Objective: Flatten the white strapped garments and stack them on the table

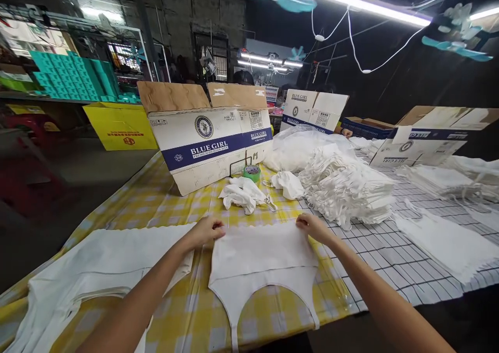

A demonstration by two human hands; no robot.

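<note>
A white garment with thin straps lies flat on the yellow checked tablecloth in front of me. My left hand pinches its far left corner, fingers closed on the cloth. My right hand grips the far right corner the same way. The straps hang toward the table's near edge. A stack of flat white garments lies to the left, under my left forearm.
A crumpled white piece and a green tape roll lie beyond my hands. A tall heap of white garments is at right. Open "Blue Girl" cartons stand behind. More folded whites lie on the grid cloth.
</note>
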